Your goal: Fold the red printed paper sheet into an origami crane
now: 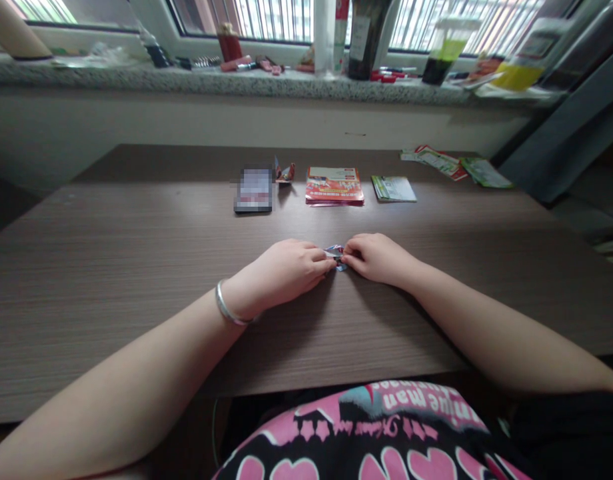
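Observation:
A small piece of folded printed paper (335,251), bluish and white with dark and red patches, lies on the table between my hands. My left hand (299,270), with a silver bangle at the wrist, presses its fingers together on the paper's left side. From the right, my right hand (374,257) pinches the paper's other side between thumb and curled fingers. The fingers hide much of the paper, so its exact shape cannot be made out. Just beyond the hands sits a stack of red and orange printed leaflets (335,187).
A phone-like blurred slab (254,190) lies left of the leaflets, beside a folded red paper shape (285,173). To the right are green-and-white leaflets (394,189) and scattered printed papers (444,162). Bottles and pens line the granite windowsill (266,81) behind the wooden table (111,253).

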